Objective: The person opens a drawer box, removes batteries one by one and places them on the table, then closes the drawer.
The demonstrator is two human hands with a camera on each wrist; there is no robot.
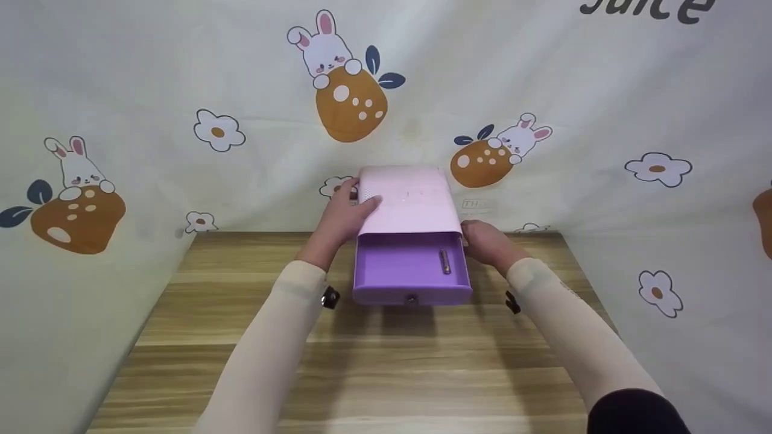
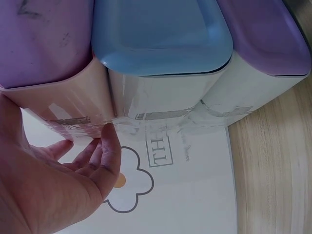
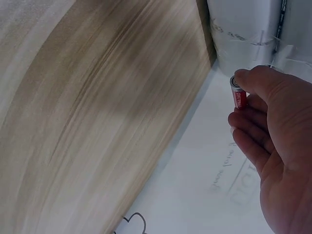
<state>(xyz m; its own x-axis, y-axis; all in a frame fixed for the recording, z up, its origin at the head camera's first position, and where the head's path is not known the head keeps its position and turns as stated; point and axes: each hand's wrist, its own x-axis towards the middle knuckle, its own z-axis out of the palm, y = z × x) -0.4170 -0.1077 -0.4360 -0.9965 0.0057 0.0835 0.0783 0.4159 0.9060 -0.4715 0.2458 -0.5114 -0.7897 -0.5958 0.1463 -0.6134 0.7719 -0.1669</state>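
A drawer unit with a pink top casing (image 1: 410,199) stands against the back sheet, its purple top drawer (image 1: 392,265) pulled out. Inside that drawer, near its right wall, lies a small battery-like cylinder (image 1: 445,261). My left hand (image 1: 344,214) holds the casing's left side, thumb on top; in the left wrist view its fingers (image 2: 109,146) curve beside the taped side. My right hand (image 1: 488,241) is low beside the drawer's right side. In the right wrist view it pinches a red and silver battery (image 3: 238,92) between thumb and fingers.
Below the open drawer, the left wrist view shows a blue drawer (image 2: 163,39) and another purple drawer (image 2: 268,36), both pushed in. The unit stands on a wood-grain table (image 1: 398,374). A white sheet (image 1: 253,66) printed with rabbits and flowers hangs behind and around it.
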